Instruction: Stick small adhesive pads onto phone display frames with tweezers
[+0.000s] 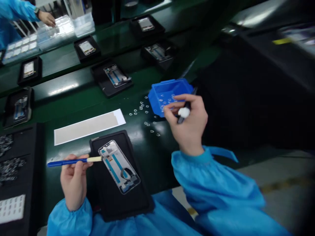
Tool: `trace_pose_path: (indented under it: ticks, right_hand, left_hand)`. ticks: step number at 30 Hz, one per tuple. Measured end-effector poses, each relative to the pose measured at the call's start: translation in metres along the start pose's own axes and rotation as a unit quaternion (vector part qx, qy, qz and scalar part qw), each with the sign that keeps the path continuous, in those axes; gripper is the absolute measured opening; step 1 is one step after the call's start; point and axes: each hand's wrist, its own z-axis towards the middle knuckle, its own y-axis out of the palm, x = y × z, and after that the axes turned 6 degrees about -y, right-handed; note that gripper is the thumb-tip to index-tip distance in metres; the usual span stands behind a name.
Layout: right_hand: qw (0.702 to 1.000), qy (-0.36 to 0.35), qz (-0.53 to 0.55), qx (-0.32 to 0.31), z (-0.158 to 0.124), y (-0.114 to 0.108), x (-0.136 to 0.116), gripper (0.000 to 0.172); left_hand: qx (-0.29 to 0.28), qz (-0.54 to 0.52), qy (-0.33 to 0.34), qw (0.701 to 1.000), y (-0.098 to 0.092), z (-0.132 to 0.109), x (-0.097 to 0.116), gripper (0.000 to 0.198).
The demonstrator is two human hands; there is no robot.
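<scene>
My left hand (74, 180) is closed round a blue pen-like stick (66, 162) with a cream-coloured end. That end reaches the upper left edge of a phone frame (119, 167) with blue strips and a dark flex cable; whether they touch, I cannot tell. The frame lies in a black tray (113, 206) close to my body. My right hand (190, 127) grips a dark slim tool (180, 120) with a white lump on it, its exact kind unclear. Its fingertips are over the near side of a blue bin (156, 98) containing small clear pieces.
Small clear rings (147, 124) lie scattered beside the bin. A white-edged beige strip (86, 127) is behind my tray. More black trays with phone parts (115, 76) stand farther back. Dark small parts (11, 168) fill a holder at left. A co-worker's hand (47, 18) touches clear plastic trays.
</scene>
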Motion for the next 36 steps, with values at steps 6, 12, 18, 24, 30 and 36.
trace_pose_path:
  ticks: [6, 12, 18, 24, 30, 36]
  right_hand:
    - [0.987, -0.068, -0.133, -0.056, 0.027, -0.021, 0.04, 0.03]
    - [0.94, -0.205, -0.002, -0.271, -0.043, 0.015, -0.009, 0.022]
    - [0.855, -0.293, 0.02, -0.428, -0.067, 0.061, -0.021, 0.048]
    - [0.882, -0.239, 0.003, -0.407, -0.071, 0.049, -0.026, 0.041]
    - [0.914, -0.139, 0.046, -0.378, -0.081, 0.035, -0.023, 0.025]
    - [0.919, -0.086, 0.13, -0.363, -0.077, 0.03, -0.01, 0.028]
  left_hand:
    - [0.012, 0.068, 0.047, 0.997, 0.005, 0.002, 0.005, 0.035]
    - [-0.006, 0.259, 0.133, 0.957, 0.008, -0.002, 0.004, 0.031]
    - [-0.062, 0.327, 0.181, 0.925, 0.012, 0.002, -0.002, 0.027]
    - [-0.112, 0.372, 0.178, 0.904, 0.014, 0.003, -0.001, 0.024]
    - [-0.18, 0.399, 0.198, 0.877, 0.03, -0.001, 0.005, 0.018]
    - [-0.213, 0.435, 0.222, 0.847, 0.047, 0.0, 0.011, 0.017]
